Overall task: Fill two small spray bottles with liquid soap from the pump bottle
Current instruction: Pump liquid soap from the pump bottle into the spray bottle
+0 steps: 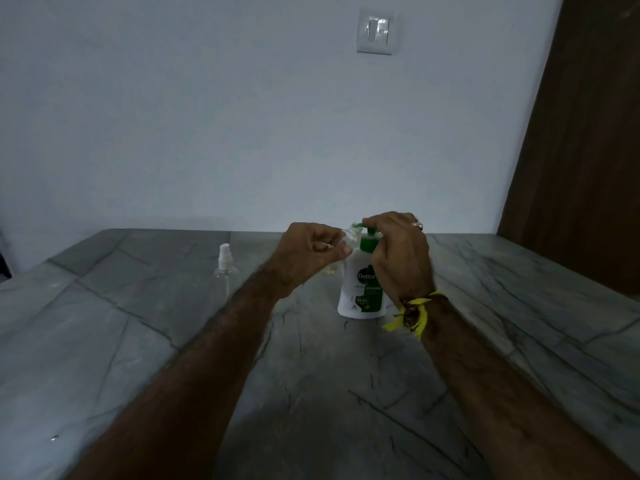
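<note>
A white pump bottle [360,292] with a green label and green pump head stands upright on the grey stone table [311,393]. My right hand [401,254] curls over the pump head from above, fingers on top of it. My left hand [311,254] grips a small clear spray bottle [348,237], tilted, with its open mouth held under the pump's spout; most of that bottle is hidden by my fingers. A second clear spray bottle [225,268] with its white sprayer top on stands upright to the left, apart from both hands.
The table runs back to a pale wall with a light switch [377,31]. A dark wooden door [585,150] stands at the right. A small clear object [329,270] lies on the table behind my left hand.
</note>
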